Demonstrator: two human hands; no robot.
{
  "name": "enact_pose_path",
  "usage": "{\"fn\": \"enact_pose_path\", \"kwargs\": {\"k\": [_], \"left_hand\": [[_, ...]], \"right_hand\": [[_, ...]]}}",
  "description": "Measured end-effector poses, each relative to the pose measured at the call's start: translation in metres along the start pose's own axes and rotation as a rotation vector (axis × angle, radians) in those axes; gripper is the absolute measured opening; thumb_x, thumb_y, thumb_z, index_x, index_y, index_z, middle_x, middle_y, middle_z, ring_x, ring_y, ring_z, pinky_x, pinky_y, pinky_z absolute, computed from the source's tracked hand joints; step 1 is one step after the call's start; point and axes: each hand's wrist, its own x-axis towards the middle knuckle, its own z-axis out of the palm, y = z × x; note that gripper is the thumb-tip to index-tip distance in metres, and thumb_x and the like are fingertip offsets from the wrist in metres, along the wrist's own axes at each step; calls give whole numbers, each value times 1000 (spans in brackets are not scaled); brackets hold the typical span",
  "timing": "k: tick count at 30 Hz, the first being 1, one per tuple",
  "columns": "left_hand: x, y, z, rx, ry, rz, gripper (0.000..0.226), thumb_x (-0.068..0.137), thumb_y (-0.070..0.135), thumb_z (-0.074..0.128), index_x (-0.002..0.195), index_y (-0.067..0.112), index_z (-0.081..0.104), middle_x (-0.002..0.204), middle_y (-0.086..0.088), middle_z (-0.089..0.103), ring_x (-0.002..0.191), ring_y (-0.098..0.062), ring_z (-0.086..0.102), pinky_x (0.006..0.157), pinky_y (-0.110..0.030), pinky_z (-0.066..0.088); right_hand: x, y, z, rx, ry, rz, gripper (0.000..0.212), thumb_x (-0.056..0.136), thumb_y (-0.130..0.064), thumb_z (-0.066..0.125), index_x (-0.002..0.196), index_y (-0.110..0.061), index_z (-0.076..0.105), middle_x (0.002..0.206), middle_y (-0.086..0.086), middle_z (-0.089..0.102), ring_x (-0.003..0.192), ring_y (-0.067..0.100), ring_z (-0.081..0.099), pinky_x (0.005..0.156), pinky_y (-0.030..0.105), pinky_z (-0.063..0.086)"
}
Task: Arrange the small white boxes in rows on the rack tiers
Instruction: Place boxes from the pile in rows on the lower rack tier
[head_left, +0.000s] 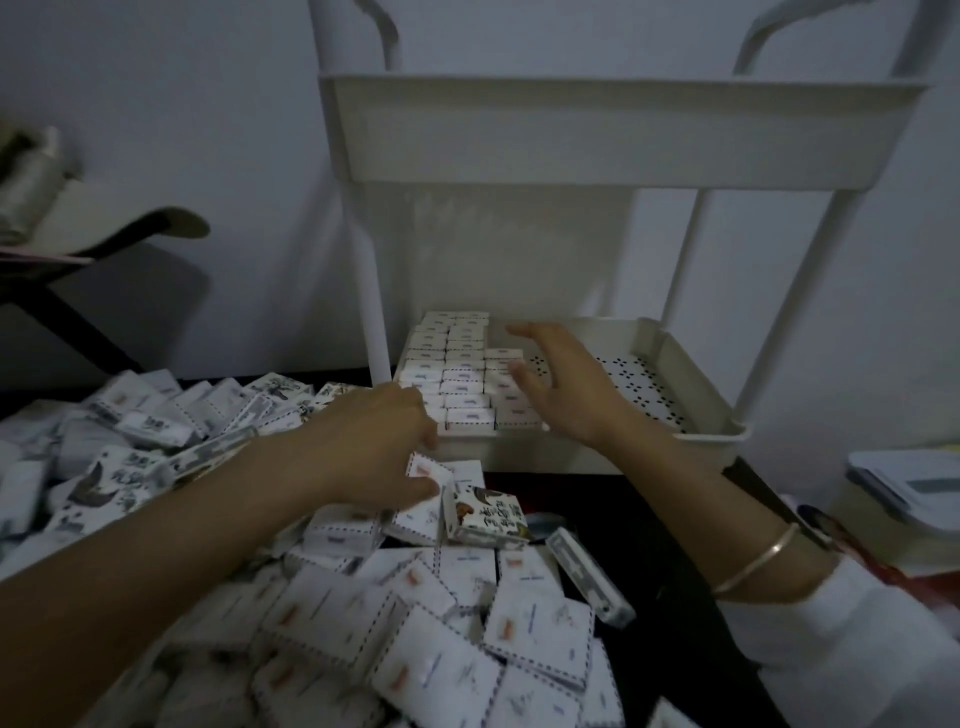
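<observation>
Left hand (379, 447) pinches a small white box (427, 469) on the pile (467, 649). Right hand (566, 389) hovers with fingers spread wide over the rowed boxes (465, 387) in the lower tier (701, 405), whose long axes run 9-to-3 o'clock.

Dim light; plain pale wall (208, 130) behind; dark-framed furniture (104, 249) at left; black tabletop (670, 551) below.

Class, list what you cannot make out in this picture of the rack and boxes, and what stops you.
All in the head view:
Inside of the top tier, hidden by its front wall.
Part of the rows of boxes, covered by the right hand.
Whether the left hand has a grip on a box: blurred fingers.
The loose pile, cut off by the bottom edge.
</observation>
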Motion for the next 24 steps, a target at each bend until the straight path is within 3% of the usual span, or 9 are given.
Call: {"fn": "enact_pose_path", "kwargs": {"k": [4, 9, 12, 15, 17, 21, 24], "left_hand": [[-9, 6, 7, 49, 10, -21, 50, 84, 50, 64, 128, 25, 58, 125, 3, 52, 114, -16, 44, 96, -33, 42], [-21, 16, 7, -72, 124, -109, 43, 80, 42, 72, 116, 27, 53, 110, 3, 59, 104, -17, 51, 90, -33, 44], [-27, 19, 10, -189, 223, -156, 44, 79, 36, 75, 115, 28, 51, 109, 6, 59, 101, -15, 53, 87, -32, 45], [-30, 21, 10, -391, 299, -184, 47, 79, 27, 77, 119, 28, 51, 117, 5, 55, 96, -12, 51, 84, -33, 46], [-30, 24, 7, -534, 322, -192, 48, 79, 25, 77, 122, 27, 56, 118, 6, 55, 92, -9, 52, 82, -29, 45], [-34, 29, 1, -823, 301, -201, 44, 79, 20, 78, 117, 33, 60, 104, 14, 58, 79, -2, 59, 70, -21, 47], [-33, 30, -1, -947, 259, -196, 43, 81, 16, 76, 115, 35, 60, 90, 11, 59, 75, -9, 64, 76, -29, 57]], "right_hand": [[-50, -25, -18, -1, -23, -66, 31, 96, -29, 54, 126, -24, 57, 128, -5, 56, 119, 11, 48, 97, 26, 39], [-104, -55, -44, -59, -215, -78, 12, 92, -23, 59, 102, -27, 66, 96, -12, 62, 87, 5, 54, 79, 32, 49], [-127, -73, -57, -35, -385, -4, 15, 93, -28, 59, 106, -29, 66, 91, -15, 62, 79, -2, 56, 69, 21, 49], [-141, -85, -55, -160, -505, 19, 26, 93, -35, 58, 118, -32, 61, 103, -16, 58, 85, -5, 53, 71, 16, 47], [-144, -89, -48, -272, -545, 4, 37, 91, -41, 60, 127, -34, 55, 117, -12, 56, 99, 3, 53, 85, 25, 49], [-142, -88, -40, -284, -588, 78, 57, 86, -47, 65, 137, -36, 42, 122, -10, 57, 107, 9, 54, 90, 32, 50], [-136, -84, -42, -227, -608, 118, 65, 83, -48, 68, 140, -33, 40, 120, -11, 56, 103, 6, 52, 90, 27, 49]]}}
